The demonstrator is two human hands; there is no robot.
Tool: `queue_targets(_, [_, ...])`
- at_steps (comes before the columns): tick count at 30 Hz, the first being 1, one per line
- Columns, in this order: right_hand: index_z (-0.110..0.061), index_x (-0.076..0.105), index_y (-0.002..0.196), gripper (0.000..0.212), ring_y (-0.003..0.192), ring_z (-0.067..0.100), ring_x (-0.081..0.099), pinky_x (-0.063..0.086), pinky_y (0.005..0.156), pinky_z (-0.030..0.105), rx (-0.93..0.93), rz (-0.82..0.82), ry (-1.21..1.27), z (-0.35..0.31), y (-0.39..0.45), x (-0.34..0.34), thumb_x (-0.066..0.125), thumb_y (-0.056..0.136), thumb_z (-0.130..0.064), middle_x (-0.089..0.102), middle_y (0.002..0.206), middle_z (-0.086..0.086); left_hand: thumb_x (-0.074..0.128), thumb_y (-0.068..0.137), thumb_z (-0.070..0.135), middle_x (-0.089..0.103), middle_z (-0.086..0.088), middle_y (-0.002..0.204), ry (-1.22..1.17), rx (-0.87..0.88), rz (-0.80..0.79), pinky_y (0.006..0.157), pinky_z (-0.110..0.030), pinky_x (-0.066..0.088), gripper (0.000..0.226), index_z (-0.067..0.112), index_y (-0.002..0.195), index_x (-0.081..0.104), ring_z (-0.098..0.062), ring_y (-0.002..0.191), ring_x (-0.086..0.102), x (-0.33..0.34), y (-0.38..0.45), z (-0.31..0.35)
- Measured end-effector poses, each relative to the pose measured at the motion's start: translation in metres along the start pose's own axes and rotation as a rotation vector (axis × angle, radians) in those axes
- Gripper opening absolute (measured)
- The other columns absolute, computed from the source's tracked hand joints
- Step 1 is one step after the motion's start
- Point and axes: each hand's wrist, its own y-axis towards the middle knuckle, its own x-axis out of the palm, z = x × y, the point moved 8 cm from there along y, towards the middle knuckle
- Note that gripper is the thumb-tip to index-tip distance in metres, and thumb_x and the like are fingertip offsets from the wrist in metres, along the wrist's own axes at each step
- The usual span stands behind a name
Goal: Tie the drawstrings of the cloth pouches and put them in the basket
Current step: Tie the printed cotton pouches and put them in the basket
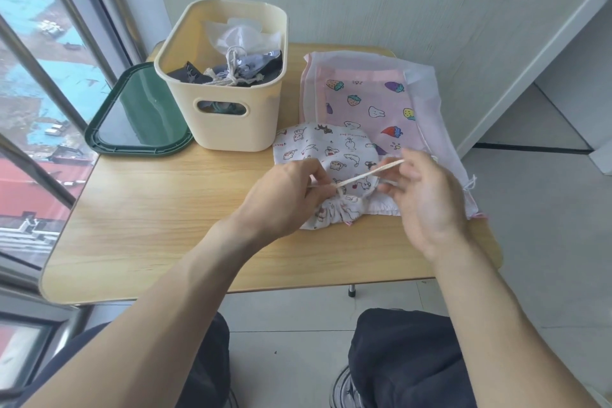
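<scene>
Pouch [334, 156] with cartoon print on bench [165, 209], mouth gathered, partly over pink fruit-print pouch [367, 99] | drawstring [367, 173] taut between hands | left hand [284, 195] grip pinches one end | right hand [427, 189] grip pinches other | cream basket [231, 129] behind, holding tied pouches
</scene>
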Motion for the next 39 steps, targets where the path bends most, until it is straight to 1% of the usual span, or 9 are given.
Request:
queue_targets(2, [-0.022, 0.057, 0.050, 0.053, 0.069, 0.020, 0.064, 0.048, 0.067, 0.031, 0.076, 0.092, 0.162, 0.001, 0.003, -0.015, 0.049, 0.102, -0.020, 0.068, 0.075, 0.007, 0.063, 0.096, 0.038, 0.053, 0.009, 0.050, -0.007, 0.026, -0.025, 0.045, -0.020, 0.033, 0.019, 0.021, 0.090, 0.066, -0.005, 0.046, 0.048, 0.001, -0.002, 0.002])
queue_targets(5, [-0.014, 0.058, 0.083, 0.025, 0.068, 0.018, 0.066, 0.049, 0.065, 0.030, 0.101, 0.222, 0.258, 0.007, 0.009, -0.035, 0.049, 0.101, -0.029, 0.068, 0.083, 0.004, 0.063, 0.096, 0.037, 0.048, 0.012, 0.047, 0.013, 0.056, -0.058, 0.044, -0.017, 0.032, 0.022, 0.019, 0.087, 0.072, -0.003, 0.047, 0.048, 0.004, -0.004, 0.007])
queue_targets(8, [-0.010, 0.060, 0.117, 0.033, 0.087, 0.018, 0.068, 0.054, 0.066, 0.031, -0.141, 0.297, -0.036, -0.010, 0.007, -0.044, 0.063, 0.089, -0.026, 0.064, 0.107, 0.004, 0.062, 0.096, 0.036, 0.047, 0.013, 0.045, 0.019, 0.069, -0.060, 0.044, -0.016, 0.031, 0.024, 0.018, 0.086, 0.073, 0.000, 0.047, 0.049, 0.004, -0.005, 0.009])
queue_targets(11, [-0.022, 0.068, 0.107, 0.023, 0.098, 0.009, 0.067, 0.055, 0.084, 0.029, -0.458, 0.065, -0.491, -0.035, -0.010, -0.011, 0.068, 0.089, -0.008, 0.070, 0.108, -0.007, 0.062, 0.096, 0.037, 0.046, 0.013, 0.043, 0.010, 0.081, -0.067, 0.043, -0.017, 0.029, 0.023, 0.020, 0.085, 0.073, -0.001, 0.046, 0.048, 0.003, -0.006, 0.010])
queue_targets(14, [-0.020, 0.071, 0.119, 0.036, 0.109, 0.003, 0.063, 0.049, 0.093, 0.017, -0.461, -0.345, -0.806, -0.011, -0.023, 0.030, 0.066, 0.090, 0.001, 0.071, 0.116, -0.011, 0.063, 0.096, 0.035, 0.045, 0.013, 0.045, -0.003, 0.093, -0.068, 0.046, -0.020, 0.027, 0.020, 0.021, 0.085, 0.072, -0.002, 0.046, 0.047, 0.002, -0.008, 0.012])
queue_targets(16, [-0.020, 0.071, 0.123, 0.036, 0.110, -0.001, 0.063, 0.048, 0.091, 0.013, -0.426, -0.441, -0.888, 0.002, -0.026, 0.040, 0.067, 0.092, -0.003, 0.070, 0.116, -0.011, 0.063, 0.096, 0.032, 0.045, 0.014, 0.046, -0.011, 0.100, -0.062, 0.045, -0.016, 0.025, 0.020, 0.019, 0.086, 0.074, 0.000, 0.047, 0.048, 0.001, -0.008, 0.012])
queue_targets(22, [-0.014, 0.074, 0.090, 0.002, 0.084, 0.005, 0.065, 0.047, 0.074, 0.011, -0.434, -0.367, -0.916, -0.002, -0.015, 0.033, 0.074, 0.091, -0.013, 0.070, 0.086, -0.008, 0.062, 0.090, 0.055, 0.045, 0.007, 0.046, 0.044, 0.069, -0.059, 0.043, -0.021, 0.030, 0.036, 0.022, 0.086, 0.076, -0.011, 0.046, 0.044, -0.005, -0.008, 0.007])
queue_targets(26, [-0.015, 0.071, 0.088, 0.005, 0.088, 0.007, 0.062, 0.044, 0.077, 0.009, -0.432, -0.373, -0.970, -0.002, -0.012, 0.029, 0.071, 0.093, -0.016, 0.066, 0.091, -0.007, 0.070, 0.082, 0.056, 0.042, 0.011, 0.041, 0.001, 0.066, -0.036, 0.043, -0.017, 0.030, 0.031, 0.025, 0.085, 0.079, -0.001, 0.048, 0.048, -0.015, -0.005, 0.005])
queue_targets(39, [-0.019, 0.065, 0.094, 0.008, 0.083, 0.003, 0.057, 0.044, 0.072, 0.014, -0.290, -0.412, -1.086, 0.005, -0.004, 0.014, 0.060, 0.101, -0.020, 0.064, 0.087, -0.009, 0.063, 0.095, 0.041, 0.046, 0.007, 0.049, -0.017, 0.021, 0.021, 0.046, -0.025, 0.030, 0.039, 0.018, 0.063, 0.061, -0.011, 0.047, 0.037, -0.027, -0.002, -0.006])
